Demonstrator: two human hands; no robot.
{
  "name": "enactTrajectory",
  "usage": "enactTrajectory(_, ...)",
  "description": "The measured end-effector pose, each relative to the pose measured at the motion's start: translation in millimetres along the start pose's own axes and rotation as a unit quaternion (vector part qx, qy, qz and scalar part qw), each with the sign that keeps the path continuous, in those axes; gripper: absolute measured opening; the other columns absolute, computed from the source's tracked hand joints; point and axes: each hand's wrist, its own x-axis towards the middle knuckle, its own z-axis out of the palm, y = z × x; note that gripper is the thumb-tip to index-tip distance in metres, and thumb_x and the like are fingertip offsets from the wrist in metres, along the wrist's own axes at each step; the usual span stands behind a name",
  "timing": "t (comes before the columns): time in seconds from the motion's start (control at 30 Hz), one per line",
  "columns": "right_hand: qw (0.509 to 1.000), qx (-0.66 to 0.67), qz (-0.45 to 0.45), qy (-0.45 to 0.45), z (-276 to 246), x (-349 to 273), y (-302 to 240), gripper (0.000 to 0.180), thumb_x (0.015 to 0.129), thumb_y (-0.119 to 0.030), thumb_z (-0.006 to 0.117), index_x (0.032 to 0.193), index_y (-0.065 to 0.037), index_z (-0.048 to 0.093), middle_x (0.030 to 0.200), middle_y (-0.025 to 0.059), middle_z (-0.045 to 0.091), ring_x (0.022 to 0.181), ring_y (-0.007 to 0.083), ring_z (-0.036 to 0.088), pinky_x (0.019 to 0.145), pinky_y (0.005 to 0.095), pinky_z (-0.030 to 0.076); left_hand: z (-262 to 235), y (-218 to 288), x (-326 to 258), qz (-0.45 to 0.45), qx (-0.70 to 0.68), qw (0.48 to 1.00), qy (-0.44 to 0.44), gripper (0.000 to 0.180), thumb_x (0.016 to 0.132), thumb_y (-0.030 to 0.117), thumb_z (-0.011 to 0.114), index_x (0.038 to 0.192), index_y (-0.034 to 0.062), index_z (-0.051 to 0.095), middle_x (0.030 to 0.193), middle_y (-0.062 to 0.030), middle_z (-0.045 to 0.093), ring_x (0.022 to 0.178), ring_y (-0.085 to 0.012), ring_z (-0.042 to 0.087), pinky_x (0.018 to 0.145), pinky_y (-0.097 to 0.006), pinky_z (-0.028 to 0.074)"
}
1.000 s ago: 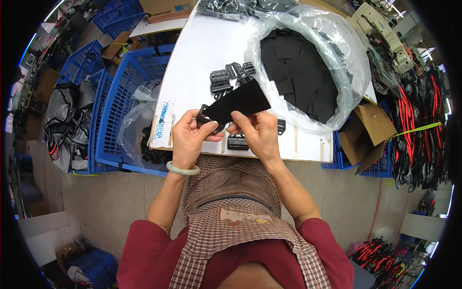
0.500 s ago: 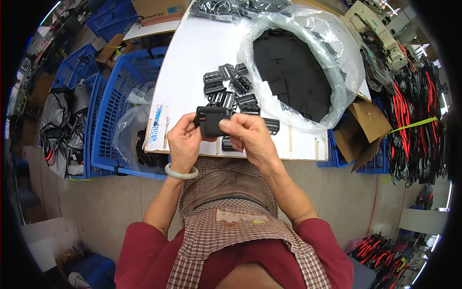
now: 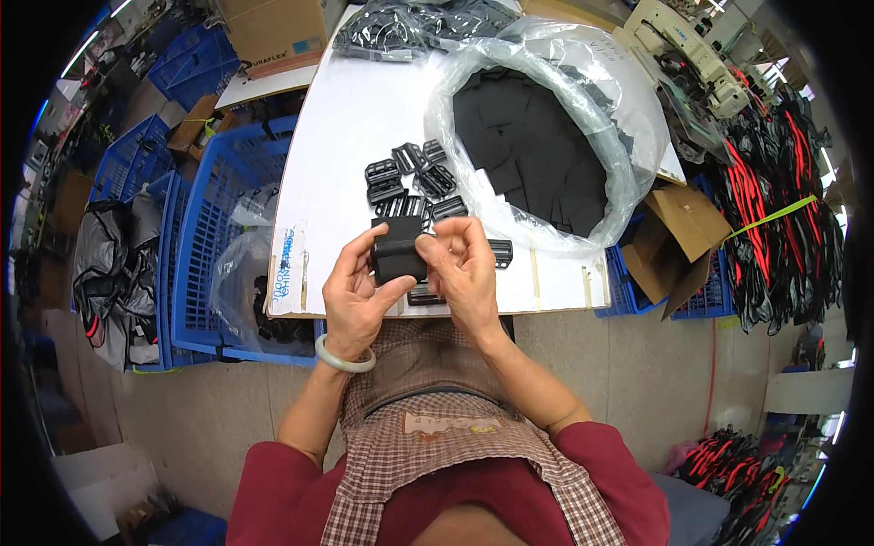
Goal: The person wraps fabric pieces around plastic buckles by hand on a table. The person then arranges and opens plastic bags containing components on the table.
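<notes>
Both hands hold one piece between them at the near edge of the table: a black plastic slider buckle with a wide black webbing strip (image 3: 398, 247) on it. How far the strip runs through the buckle's slots is hard to make out. My left hand (image 3: 353, 298) grips its left side, thumb at the lower edge and fingers along the side. My right hand (image 3: 466, 278) pinches its right side between thumb and index finger. Several loose black slider buckles (image 3: 435, 181) lie just beyond my hands, some partly hidden by them.
A large clear plastic bag (image 3: 596, 205), rolled open, holds black webbing pieces (image 3: 523, 136) on the right. Bagged black parts (image 3: 382, 32) lie at the far edge. Blue crates (image 3: 196, 282) stand left, a cardboard box (image 3: 678, 227) right, a sewing machine (image 3: 683, 45) far right.
The strip, held up flat before, now lies folded around the buckle. My left thumb has come across the lower edge, and the right hand has turned more upright. The view has shifted slightly.
</notes>
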Motion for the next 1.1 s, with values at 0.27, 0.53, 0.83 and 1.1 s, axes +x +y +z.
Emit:
enactTrajectory(0.27, 0.979, -0.145, -0.106, -0.101, -9, 18, 11, 0.011, 0.087, -0.01, 0.063, 0.086, 0.0, 0.061, 0.069, 0.0005, 0.059, 0.056, 0.0046, 0.053, 0.049, 0.0177, 0.042, -10, 11, -10, -0.129, -0.003, 0.99, 0.051, 0.055, 0.077, -0.012, 0.063, 0.128, -0.0094, 0.043, 0.094, -0.0165, 0.064, 0.08, -0.0185, 0.065, 0.068, -0.027, 0.058)
enactTrajectory(0.53, 0.736, -0.632, -0.203, 0.131, -87, 175, 28, 0.045, 0.073, -0.018, 0.07, 0.112, -0.005, 0.054, 0.106, 0.017, 0.055, 0.082, 0.0363, 0.064, 0.071, 0.0449, 0.051, -205, 28, -61, -0.101, 0.48, 0.824, 0.284, 0.048, 0.072, 0.006, 0.074, 0.114, -0.0081, 0.056, 0.1, -0.0181, 0.064, 0.083, -0.0267, 0.064, 0.073, -0.034, 0.054)
enactTrajectory(0.83, 0.647, -0.709, -0.242, 0.142, -108, 191, 37, 0.012, 0.081, -0.016, 0.059, 0.087, -0.005, 0.059, 0.093, 0.0151, 0.06, 0.074, 0.0358, 0.066, 0.061, 0.0474, 0.052, -66, -68, 10, 0.032, 0.482, 0.875, -0.003, 0.068, 0.068, 0.022, 0.079, 0.125, -0.0022, 0.049, 0.121, -0.0176, 0.049, 0.113, -0.033, 0.047, 0.097, -0.038, 0.04)
enactTrajectory(1.1, 0.993, -0.103, -0.045, -0.016, -85, 65, -27, 0.016, 0.083, -0.009, 0.065, 0.075, -0.001, 0.054, 0.058, 0.0049, 0.057, 0.046, 0.0113, 0.058, 0.038, 0.0197, 0.043, -51, -85, 57, 0.081, 0.58, 0.807, -0.07, 0.065, 0.059, 0.023, 0.083, 0.112, -0.0017, 0.055, 0.102, -0.0131, 0.052, 0.093, -0.0288, 0.051, 0.08, -0.037, 0.049)
